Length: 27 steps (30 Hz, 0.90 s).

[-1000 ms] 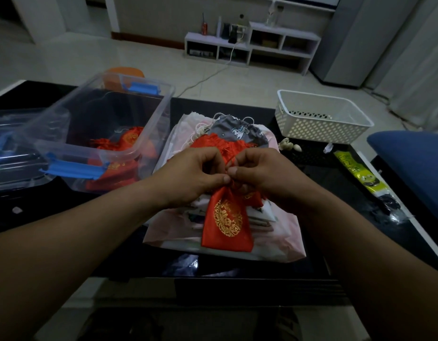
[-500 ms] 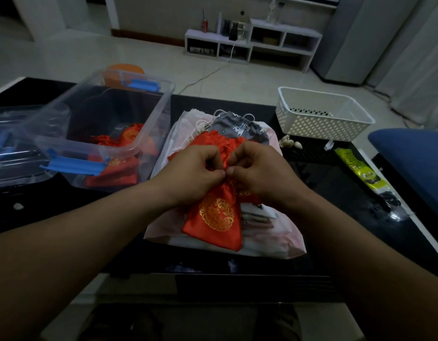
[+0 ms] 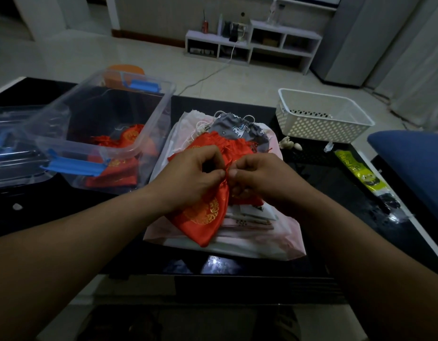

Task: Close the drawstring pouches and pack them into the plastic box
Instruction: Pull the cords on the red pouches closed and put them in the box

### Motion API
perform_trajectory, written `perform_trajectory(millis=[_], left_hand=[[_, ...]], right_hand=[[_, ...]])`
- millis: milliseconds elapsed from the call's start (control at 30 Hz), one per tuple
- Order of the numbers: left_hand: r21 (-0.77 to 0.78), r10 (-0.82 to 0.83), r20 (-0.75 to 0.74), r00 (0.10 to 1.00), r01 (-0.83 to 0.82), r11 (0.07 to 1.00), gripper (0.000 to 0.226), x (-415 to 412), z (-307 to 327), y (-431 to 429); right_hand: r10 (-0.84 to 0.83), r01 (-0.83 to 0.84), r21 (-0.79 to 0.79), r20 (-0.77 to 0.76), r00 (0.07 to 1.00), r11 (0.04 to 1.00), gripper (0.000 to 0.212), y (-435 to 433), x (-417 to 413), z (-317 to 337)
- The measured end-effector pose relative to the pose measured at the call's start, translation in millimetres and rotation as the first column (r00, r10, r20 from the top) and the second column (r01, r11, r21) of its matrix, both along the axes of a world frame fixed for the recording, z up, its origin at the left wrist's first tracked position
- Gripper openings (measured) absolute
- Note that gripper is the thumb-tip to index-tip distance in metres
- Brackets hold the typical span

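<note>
Left hand (image 3: 195,174) and right hand (image 3: 261,177) pinch the red pouch (image 3: 203,223), covering its mouth.

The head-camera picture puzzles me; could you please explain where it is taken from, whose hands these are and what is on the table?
There is no machine: a person wears the camera on the head, so it looks down at their arms. The left hand and right hand pinch the neck of a red drawstring pouch with a gold emblem, over a pink plastic bag on the black table. Behind lies a grey pouch. To the left stands the clear plastic box, with red pouches inside. To the right are a white basket and a yellow packet.
</note>
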<state>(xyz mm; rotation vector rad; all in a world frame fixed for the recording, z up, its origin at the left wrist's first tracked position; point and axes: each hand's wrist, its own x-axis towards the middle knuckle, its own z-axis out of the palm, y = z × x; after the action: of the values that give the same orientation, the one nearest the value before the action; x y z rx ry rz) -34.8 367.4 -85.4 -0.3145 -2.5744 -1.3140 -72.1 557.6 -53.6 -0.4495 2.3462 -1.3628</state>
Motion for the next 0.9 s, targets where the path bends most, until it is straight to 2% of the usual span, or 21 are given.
perform_trajectory(millis=[200, 400, 600, 733, 900], left_hand=[[0.022, -0.037, -0.013, 0.999, 0.037, 0.999, 0.014, 3, 0, 0], [0.049, -0.043, -0.016, 0.999, 0.044, 0.998, 0.018, 1, -4, -2], [0.060, -0.050, -0.018, 0.999, 0.051, 0.997, 0.010, 3, -1, 5], [0.085, 0.012, -0.014, 1.000, -0.010, 0.996, 0.010, 3, -2, 9], [-0.002, 0.168, 0.029, 0.985, -0.168, 0.986, 0.015, 2, -8, 6]], right_hand=[[0.009, -0.010, -0.013, -0.043, 0.999, 1.000, 0.008, 1, -4, -3], [0.046, -0.042, 0.042, -0.098, 0.994, 0.998, 0.014, 0, -3, 1], [0.078, -0.036, 0.164, -0.257, 0.963, 0.986, 0.022, -5, 0, -1], [0.071, -0.020, 0.183, -0.280, 0.957, 0.983, 0.025, -5, 1, 0], [0.106, 0.009, 0.309, -0.355, 0.929, 0.951, 0.024, -1, 1, -1]])
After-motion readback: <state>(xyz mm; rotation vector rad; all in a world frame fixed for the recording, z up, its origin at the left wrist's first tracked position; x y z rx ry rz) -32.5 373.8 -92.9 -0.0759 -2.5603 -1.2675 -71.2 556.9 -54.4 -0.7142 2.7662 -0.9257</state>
